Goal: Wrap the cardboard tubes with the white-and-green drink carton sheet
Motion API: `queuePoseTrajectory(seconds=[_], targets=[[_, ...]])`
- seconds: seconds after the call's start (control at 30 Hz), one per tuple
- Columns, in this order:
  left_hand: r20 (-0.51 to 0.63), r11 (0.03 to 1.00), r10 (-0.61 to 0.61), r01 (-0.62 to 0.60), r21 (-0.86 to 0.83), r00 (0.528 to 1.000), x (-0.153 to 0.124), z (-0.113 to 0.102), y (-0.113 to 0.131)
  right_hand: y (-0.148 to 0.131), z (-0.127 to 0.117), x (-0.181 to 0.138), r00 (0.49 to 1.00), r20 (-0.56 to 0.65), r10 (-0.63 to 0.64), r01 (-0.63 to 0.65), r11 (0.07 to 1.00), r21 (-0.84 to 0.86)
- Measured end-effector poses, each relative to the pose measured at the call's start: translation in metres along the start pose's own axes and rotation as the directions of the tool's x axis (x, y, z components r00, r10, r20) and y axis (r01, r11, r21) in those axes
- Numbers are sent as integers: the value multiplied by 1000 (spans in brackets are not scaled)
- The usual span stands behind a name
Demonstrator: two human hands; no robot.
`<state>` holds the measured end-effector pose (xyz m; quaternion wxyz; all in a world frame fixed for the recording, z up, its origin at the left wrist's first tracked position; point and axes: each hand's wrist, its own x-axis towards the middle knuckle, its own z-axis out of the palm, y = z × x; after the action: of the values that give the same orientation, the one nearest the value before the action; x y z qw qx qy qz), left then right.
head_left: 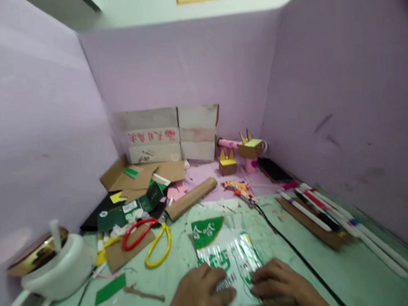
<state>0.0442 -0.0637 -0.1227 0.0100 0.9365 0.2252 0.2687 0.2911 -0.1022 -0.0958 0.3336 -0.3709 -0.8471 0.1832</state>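
Note:
A piece of white carton printed in green lies on the table in front of me, with a brown cardboard edge along its near side. My left hand grips its left part, fingers bent over the printed face. On the right part, my right hand has its fingers curled over the edge. Both palms and the carton's underside are hidden. Left of the carton, a red scissor handle and a yellow scissor handle lie near a brown cardboard scrap. A green scrap and a twig-like brown piece lie nearer.
At left stands a white pot-like mug. A brown cardboard tube, a patterned corded tool and small cardboard figures sit further back. Its black cord runs down the right. Several markers and a phone are beyond.

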Motion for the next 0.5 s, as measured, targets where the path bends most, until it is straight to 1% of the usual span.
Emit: queuePoseTrajectory(seconds=[0.03,0.07,0.1,0.13,0.2,0.23,0.33,0.43,0.47,0.5], targets=[[-7,999,23,-23,-38,1000,0,-7,3,-4,-1,0,1000,4,31,-31,999,6],[45,996,-22,26,-90,999,1,-13,6,-6,-1,1,999,7,51,-52,999,10],[106,989,-75,87,-118,992,1,-17,8,-8,-1,2,998,-30,61,-60,998,17],[140,986,-87,106,-131,986,1,-20,9,-9,0,3,996,-49,70,-69,997,27],[84,989,-46,57,-138,995,2,-19,8,-9,0,5,994,-58,94,-91,995,42],[59,991,-23,31,-126,998,2,-18,8,-9,-1,6,994,-42,104,-102,994,43],[55,998,26,-23,-52,998,6,-12,5,-8,-8,11,991,34,128,-129,992,14],[73,998,53,-56,35,996,14,-14,5,-4,-11,16,992,90,86,-85,996,-13],[101,997,46,-52,50,994,17,-15,5,-1,-8,18,995,87,50,-48,999,-24],[143,998,29,-38,56,989,19,-17,6,2,-5,18,999,51,8,-6,999,-44]])
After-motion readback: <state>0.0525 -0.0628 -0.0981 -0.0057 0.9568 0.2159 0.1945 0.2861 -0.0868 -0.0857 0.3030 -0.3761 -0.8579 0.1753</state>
